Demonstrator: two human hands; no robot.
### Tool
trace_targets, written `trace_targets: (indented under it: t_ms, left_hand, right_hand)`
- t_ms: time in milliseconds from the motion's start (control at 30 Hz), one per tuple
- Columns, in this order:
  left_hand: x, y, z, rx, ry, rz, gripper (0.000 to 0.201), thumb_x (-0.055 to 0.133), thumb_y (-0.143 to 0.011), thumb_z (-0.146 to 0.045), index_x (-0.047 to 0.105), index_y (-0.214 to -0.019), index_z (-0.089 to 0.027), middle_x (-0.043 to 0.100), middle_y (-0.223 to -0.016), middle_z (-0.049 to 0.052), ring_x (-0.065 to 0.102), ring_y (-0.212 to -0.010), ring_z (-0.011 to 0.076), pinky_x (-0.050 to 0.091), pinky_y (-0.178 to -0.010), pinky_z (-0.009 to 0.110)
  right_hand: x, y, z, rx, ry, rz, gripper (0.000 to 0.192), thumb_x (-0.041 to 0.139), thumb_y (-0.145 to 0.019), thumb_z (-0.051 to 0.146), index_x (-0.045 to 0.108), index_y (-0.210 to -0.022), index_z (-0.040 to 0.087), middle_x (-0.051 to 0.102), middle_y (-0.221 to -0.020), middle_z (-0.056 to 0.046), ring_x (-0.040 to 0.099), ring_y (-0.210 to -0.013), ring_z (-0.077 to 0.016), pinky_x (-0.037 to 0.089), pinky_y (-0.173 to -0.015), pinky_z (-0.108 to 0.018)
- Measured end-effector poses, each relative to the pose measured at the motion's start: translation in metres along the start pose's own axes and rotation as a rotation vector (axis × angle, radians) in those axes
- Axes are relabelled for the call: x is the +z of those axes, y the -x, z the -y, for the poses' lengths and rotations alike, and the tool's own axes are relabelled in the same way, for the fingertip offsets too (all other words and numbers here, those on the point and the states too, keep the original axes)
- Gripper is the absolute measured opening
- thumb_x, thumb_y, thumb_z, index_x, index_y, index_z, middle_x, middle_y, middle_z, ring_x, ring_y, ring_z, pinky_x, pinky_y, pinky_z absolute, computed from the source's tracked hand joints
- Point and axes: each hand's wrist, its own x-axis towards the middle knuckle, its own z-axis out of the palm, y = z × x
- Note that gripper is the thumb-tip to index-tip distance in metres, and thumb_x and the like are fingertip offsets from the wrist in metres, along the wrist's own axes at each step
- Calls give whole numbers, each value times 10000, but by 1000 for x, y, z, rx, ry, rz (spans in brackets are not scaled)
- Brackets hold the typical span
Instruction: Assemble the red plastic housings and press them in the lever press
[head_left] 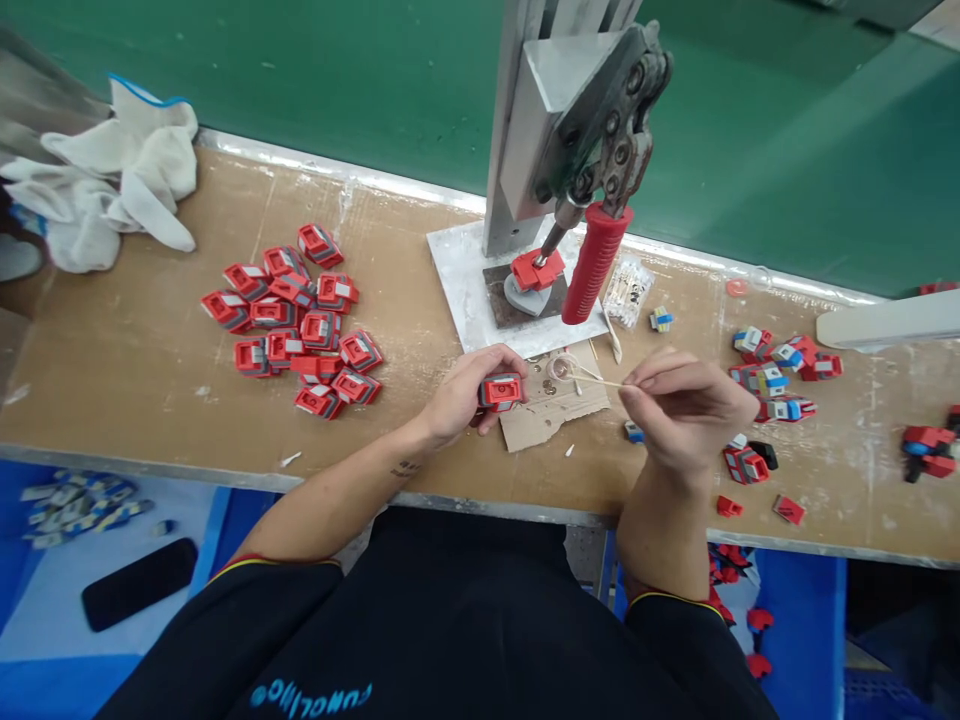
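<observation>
My left hand (480,385) is closed around a red-and-grey plastic toy part (500,392), its recessed side facing up. In my right hand (686,405), thumb and fingers pinch a thin cotton swab (604,381). The swab points left toward a small clear round dish (561,368) on a torn piece of cardboard (525,430); whether its tip touches the dish I cannot tell. Left of my left hand lies a pile of similar red-and-grey toy parts (321,328).
A toggle press with a red handle (596,265) stands on a white plate (457,265), pressing a red piece (536,268). A bag of cotton swabs (628,290) lies beside it. White gloves (142,170) sit far left, red-and-blue toy assemblies (784,375) right. Blue bins (806,610) are below the table.
</observation>
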Motion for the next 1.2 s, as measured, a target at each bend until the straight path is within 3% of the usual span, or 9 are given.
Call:
trace_targets:
  t_ms: [167, 300, 400, 567, 800, 1200]
  left_hand:
    - [0, 0, -3, -7, 1, -60, 407, 641, -863, -596, 514, -949, -219, 754, -741, 2, 436, -308, 64, 247, -290, 180]
    - [3, -1, -2, 13, -50, -94, 422, 642, -868, -607, 536, -901, -200, 755, -742, 18, 459, -330, 66, 305, -296, 189]
    - [3, -2, 1, 71, -90, -107, 452, 645, -876, -632, 559, -886, -189, 741, -732, 23, 468, -352, 65, 335, -297, 189]
    - [1, -2, 6, 164, -145, -108, 502, 620, -906, -687, 577, -894, -187, 715, -726, 20, 460, -358, 64, 338, -280, 190]
    - [1, 2, 7, 203, -230, -84, 502, 573, -959, -687, 596, -909, -188, 684, -708, 6, 464, -361, 66, 347, -292, 195]
    - [1, 3, 7, 200, -251, -101, 540, 569, -948, -737, 599, -907, -200, 563, -624, -35, 463, -360, 82, 358, -291, 202]
  right_hand:
    - [-8, -3, -21, 161, 337, 259, 142, 738, -864, 186, 692, -741, 241, 728, -695, 11, 581, -572, -124, 446, -542, -290]
    - [2, -2, -31, 151, 376, 381, 164, 670, -883, 191, 673, -723, 229, 720, -710, 4, 595, -621, -128, 469, -599, -287]
    - [0, -2, -22, 126, 267, 312, 160, 716, -854, 126, 680, -741, 233, 723, -700, 16, 628, -618, -127, 465, -571, -276]
    - [9, 0, 2, 43, -152, 91, 195, 804, -811, 89, 692, -779, 246, 740, -687, 18, 670, -591, -140, 522, -545, -287]
    - [38, 8, 7, 78, -283, 106, 182, 823, -814, 96, 708, -796, 236, 762, -716, 12, 708, -616, -136, 574, -567, -277]
    - [36, 7, 6, 79, -247, 168, 193, 809, -812, 75, 701, -780, 233, 769, -716, 2, 713, -616, -139, 573, -575, -279]
